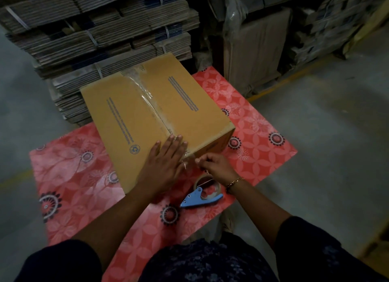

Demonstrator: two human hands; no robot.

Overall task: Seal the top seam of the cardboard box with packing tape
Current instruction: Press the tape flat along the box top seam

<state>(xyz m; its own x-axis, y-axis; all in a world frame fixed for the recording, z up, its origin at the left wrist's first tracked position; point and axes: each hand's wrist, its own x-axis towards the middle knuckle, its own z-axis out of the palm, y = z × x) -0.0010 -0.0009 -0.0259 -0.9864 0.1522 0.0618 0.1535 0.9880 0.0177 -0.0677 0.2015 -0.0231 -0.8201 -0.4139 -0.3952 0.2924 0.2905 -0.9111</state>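
Head cam view: the cardboard box (151,115) sits closed on a red flowery mat (69,176), with clear packing tape (145,100) running along the top seam. The left hand (166,161) is spread flat, fingers open, pressing down on the near end of the seam. The right hand (214,166) is pinching the loose tape end just beside the box's near edge. The blue tape dispenser (200,195) lies on the mat under that wrist. Bundled flat cartons (101,29) are stacked behind.

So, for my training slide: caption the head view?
Left hand flattens clear tape on brown cardboard box; right hand pinches its end.
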